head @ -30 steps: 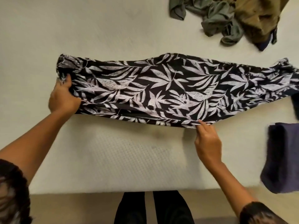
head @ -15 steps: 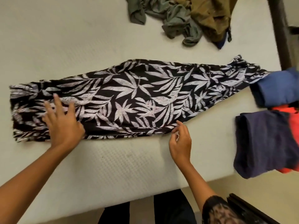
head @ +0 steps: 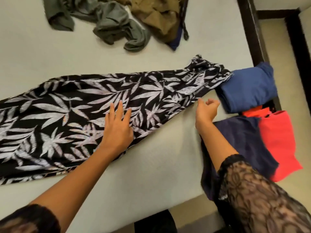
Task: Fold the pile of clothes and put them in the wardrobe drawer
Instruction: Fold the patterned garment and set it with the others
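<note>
A long black garment with a white leaf print (head: 70, 115) lies stretched flat across the pale mattress (head: 151, 165), running from the left edge up to the right. My left hand (head: 117, 128) rests flat on its middle, fingers spread, holding nothing. Just off the garment's lower right edge, my right hand (head: 206, 110) hovers over the mattress with fingers loosely curled; no cloth shows in it. At the back lies an unfolded pile: grey-green clothes (head: 114, 26) and a brown garment (head: 156, 15).
Folded clothes sit at the right end of the mattress: a blue piece (head: 249, 86), a dark navy piece (head: 240, 143) and a red-orange one (head: 279, 142). A dark wooden bed frame (head: 252, 27) runs along the right, with pale floor beyond.
My left hand has let go of the garment's left end and slid rightward along it, now flat on the middle. My right hand has moved right along the lower edge. The view has shifted right.
</note>
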Motion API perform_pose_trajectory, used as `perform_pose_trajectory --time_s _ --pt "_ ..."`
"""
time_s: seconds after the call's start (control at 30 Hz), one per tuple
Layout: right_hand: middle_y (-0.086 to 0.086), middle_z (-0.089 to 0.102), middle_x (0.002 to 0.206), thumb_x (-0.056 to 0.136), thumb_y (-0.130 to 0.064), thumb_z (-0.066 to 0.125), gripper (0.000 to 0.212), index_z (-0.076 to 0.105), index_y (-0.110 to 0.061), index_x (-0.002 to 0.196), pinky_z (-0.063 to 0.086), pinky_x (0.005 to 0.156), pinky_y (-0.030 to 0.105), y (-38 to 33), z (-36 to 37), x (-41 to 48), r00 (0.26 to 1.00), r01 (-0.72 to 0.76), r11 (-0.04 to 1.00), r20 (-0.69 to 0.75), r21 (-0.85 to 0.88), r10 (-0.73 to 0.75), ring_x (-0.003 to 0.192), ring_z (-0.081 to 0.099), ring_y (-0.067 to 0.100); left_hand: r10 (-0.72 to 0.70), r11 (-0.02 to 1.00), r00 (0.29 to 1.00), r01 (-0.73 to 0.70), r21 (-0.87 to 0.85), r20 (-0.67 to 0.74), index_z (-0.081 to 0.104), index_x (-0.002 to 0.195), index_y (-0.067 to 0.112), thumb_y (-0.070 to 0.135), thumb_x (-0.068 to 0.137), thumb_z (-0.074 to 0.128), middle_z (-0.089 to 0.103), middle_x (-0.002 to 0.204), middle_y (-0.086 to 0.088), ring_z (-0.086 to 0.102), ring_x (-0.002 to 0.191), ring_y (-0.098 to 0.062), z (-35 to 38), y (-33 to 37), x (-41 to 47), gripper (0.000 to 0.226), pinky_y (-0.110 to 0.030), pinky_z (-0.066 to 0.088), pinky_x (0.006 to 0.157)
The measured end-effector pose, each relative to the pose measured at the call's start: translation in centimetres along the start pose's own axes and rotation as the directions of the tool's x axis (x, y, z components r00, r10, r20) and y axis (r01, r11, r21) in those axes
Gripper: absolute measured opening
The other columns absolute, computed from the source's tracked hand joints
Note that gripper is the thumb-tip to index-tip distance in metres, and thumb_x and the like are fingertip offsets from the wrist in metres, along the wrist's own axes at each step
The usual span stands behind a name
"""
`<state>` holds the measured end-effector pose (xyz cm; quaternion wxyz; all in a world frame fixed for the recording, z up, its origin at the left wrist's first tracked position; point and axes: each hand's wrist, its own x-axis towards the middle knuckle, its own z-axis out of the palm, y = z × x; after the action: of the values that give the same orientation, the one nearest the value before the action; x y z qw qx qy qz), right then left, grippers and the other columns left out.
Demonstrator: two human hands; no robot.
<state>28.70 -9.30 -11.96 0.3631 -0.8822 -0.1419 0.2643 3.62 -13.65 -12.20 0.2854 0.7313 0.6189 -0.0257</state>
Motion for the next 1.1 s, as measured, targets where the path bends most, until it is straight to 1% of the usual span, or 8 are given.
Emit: perform_pose_trajectory --time_s 0.17,0.33,0.5,0.63,0.7,0.83,0.93,1.1 --pt "0.012 0.058 0.115 0.088 -0.025 0.061 0.029 0.051 -0.013 0.112 0.046 0.088 0.038 -2.7 -0.3 5.9 1.0 0.009 0.998 -0.004 -0.062 -0.009 0.093 0.053 0.023 0.054 0.999 0.996 -0.054 0.005 0.075 0.018 0.148 0.017 0.023 0.094 0.046 -0.003 0.157 -0.011 -0.01 0.143 -0.032 1.2 5.9 4.1 0.062 -0.045 0.001 0.115" --pt "0.016 0.055 0.124 0.088 -0.037 0.062 0.049 0.037 -0.009 0.119 0.041 0.075 0.036 -5.1 -0.1 7.7 0.994 -0.105 0.994 0.004 -0.034 0.105 0.103 0.056 0.033 0.139 0.99 0.985 -0.139 -0.011 0.106 0.024 0.147 0.019 0.024 0.093 0.05 0.007 0.156 -0.011 -0.005 0.143 -0.032 1.8 9.9 7.2 0.06 -0.043 0.003 0.117" --pt "0.017 0.051 0.123 0.09 -0.007 0.048 0.038 0.031 -0.009 0.124 0.045 0.072 0.035 -6.2 -0.4 7.8 0.99 -0.126 0.991 0.067 0.043 0.123 0.089 0.055 0.026 0.243 0.969 0.961 -0.235 -0.076 0.131 0.026 0.146 0.017 0.02 0.093 0.049 0.011 0.156 -0.009 0.003 0.144 -0.03 1.6 14.2 10.7 0.058 -0.038 0.005 0.115" --pt "0.0 0.041 0.144 0.082 0.006 0.036 0.079 0.016 -0.035 0.146 0.045 0.079 0.028 -5.5 -1.8 7.8 0.982 0.036 0.994 0.178 0.103 -0.054 0.098 0.056 0.02 0.269 0.934 0.955 -0.227 -0.276 0.123 0.026 0.146 0.013 0.023 0.097 0.046 0.028 0.151 -0.009 0.023 0.139 -0.023 0.4 18.5 14.1 0.054 -0.026 0.016 0.11" --pt "-0.007 0.034 0.149 0.081 0.007 0.036 0.082 0.019 -0.04 0.146 0.045 0.077 0.021 -5.4 -2.4 8.5 0.964 0.067 0.993 0.249 0.097 -0.089 0.095 0.055 0.01 0.274 0.902 0.949 -0.199 -0.384 0.153 0.028 0.145 0.018 0.025 0.098 0.042 0.033 0.149 -0.007 0.031 0.136 -0.02 -0.3 20.7 16.1 0.049 -0.024 0.023 0.106" --pt "-0.011 0.053 0.127 0.078 0.009 0.036 0.069 0.048 -0.028 0.135 0.048 0.07 0.021 -5.5 -2.6 9.9 0.943 -0.005 0.985 0.328 0.173 -0.052 0.072 0.055 0.001 0.231 0.892 0.944 -0.108 -0.439 0.237 0.047 0.136 0.027 0.007 0.088 0.044 0.028 0.151 -0.011 0.026 0.139 -0.024 -0.4 23.5 19.3 0.052 -0.031 0.022 0.113" --pt "-0.001 0.06 0.122 0.079 0.01 0.038 0.058 0.059 -0.015 0.126 0.047 0.062 0.013 -5.9 -2.9 10.3 0.935 -0.116 0.957 0.355 0.265 0.016 0.074 0.056 0.002 0.198 0.849 0.896 0.045 -0.526 0.397 0.052 0.131 0.029 0.014 0.066 0.051 0.052 0.136 -0.006 0.045 0.127 -0.022 -0.2 24.5 19.8 0.067 -0.036 0.032 0.11" --pt "-0.003 0.059 0.075 0.08 0.007 0.043 0.053 0.059 -0.013 0.126 0.036 0.053 0.021 -5.9 -5.6 10.4 0.965 -0.15 0.871 0.26 0.469 0.026 0.058 0.04 0.011 0.135 0.76 0.972 0.022 -0.65 0.191 0.052 0.132 0.027 0.014 0.062 0.049 0.052 0.135 0.005 0.043 0.126 -0.007 -1.1 25.3 19.3 0.071 -0.03 0.032 0.109"
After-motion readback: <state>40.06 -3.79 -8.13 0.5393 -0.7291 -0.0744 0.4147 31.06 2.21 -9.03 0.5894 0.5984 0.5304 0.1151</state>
